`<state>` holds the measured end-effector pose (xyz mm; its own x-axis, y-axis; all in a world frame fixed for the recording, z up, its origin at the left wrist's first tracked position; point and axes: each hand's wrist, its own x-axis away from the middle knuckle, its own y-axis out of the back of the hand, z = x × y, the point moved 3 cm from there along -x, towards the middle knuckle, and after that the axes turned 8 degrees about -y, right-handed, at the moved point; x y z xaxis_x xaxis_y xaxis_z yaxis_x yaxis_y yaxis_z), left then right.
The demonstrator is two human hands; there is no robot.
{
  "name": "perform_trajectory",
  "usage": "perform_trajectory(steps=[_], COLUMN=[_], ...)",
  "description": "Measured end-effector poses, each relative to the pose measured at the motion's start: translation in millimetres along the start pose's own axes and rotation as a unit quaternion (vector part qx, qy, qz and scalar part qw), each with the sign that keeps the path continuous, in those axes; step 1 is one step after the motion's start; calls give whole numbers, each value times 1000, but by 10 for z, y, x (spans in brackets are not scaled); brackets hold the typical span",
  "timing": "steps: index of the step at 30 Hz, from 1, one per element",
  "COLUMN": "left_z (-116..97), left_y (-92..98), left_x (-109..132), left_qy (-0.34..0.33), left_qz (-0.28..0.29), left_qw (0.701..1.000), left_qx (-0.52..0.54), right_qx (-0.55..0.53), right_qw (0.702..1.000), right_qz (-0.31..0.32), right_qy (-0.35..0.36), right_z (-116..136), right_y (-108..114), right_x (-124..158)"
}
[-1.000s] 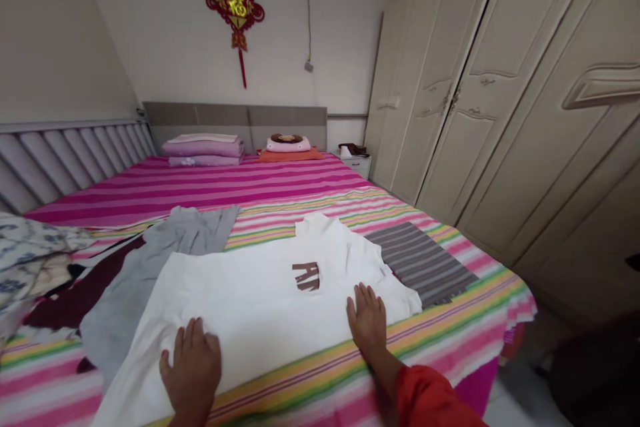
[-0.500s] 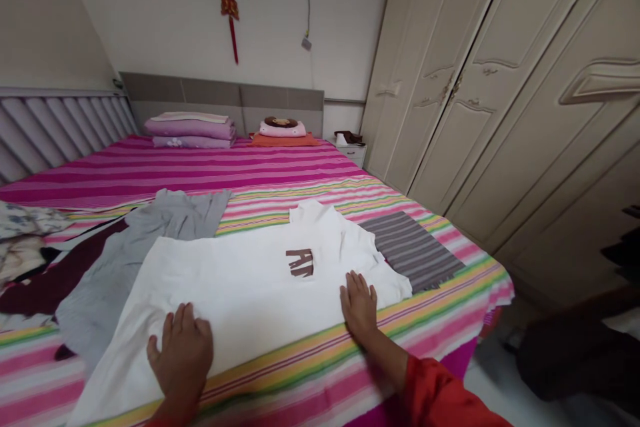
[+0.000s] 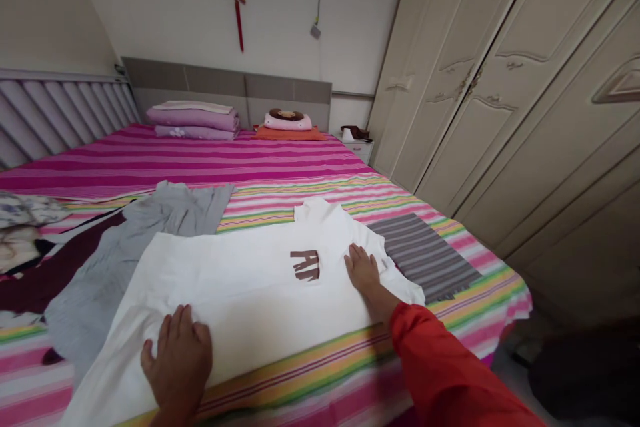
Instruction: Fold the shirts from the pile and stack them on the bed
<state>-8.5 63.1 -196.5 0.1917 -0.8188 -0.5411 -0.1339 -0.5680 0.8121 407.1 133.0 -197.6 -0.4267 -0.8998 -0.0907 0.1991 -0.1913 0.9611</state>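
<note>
A white T-shirt [image 3: 240, 273] with brown lettering lies spread sideways across the bed, its hem to the left and its neck and sleeves to the right. My left hand [image 3: 181, 353] rests flat on the lower part of the shirt, fingers extended. Up near the collar, my right hand [image 3: 363, 268] lies on the fabric with its fingers stretched out. A brown-grey striped cloth [image 3: 425, 250] sits just beyond the neck end. Grey clothing [image 3: 145, 233] lies behind the hem, partly under the shirt.
Maroon clothing [image 3: 65, 260] and a floral garment [image 3: 27, 210] are heaped at the left. Folded purple bedding [image 3: 195, 121] and a pink folded item [image 3: 287, 121] stand by the headboard [image 3: 215, 83]. A wardrobe [image 3: 495, 93] runs along the right side of the bed.
My right hand has moved away from me over the shirt, from its near side up toward the collar. My left hand stays nearly in place. The view has tilted slightly downward.
</note>
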Motion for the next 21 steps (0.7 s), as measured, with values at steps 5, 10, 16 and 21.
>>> perform_trajectory(steps=[5, 10, 16, 21], left_z=[-8, -8, -16, -16], left_y=[-4, -19, -16, -18], left_x=[5, 13, 26, 33], left_qy=[-6, -14, -16, -13], left_qz=[-13, -36, -35, -47], left_qw=[1000, 999, 999, 998], left_qx=[-3, 4, 13, 25], right_qx=[-9, -20, -21, -47], right_qw=[999, 996, 997, 997], right_qz=[-35, -86, -62, -31], right_qy=[-29, 19, 45, 59], right_z=[81, 262, 367, 401], right_y=[102, 186, 13, -26], right_x=[-158, 101, 235, -40])
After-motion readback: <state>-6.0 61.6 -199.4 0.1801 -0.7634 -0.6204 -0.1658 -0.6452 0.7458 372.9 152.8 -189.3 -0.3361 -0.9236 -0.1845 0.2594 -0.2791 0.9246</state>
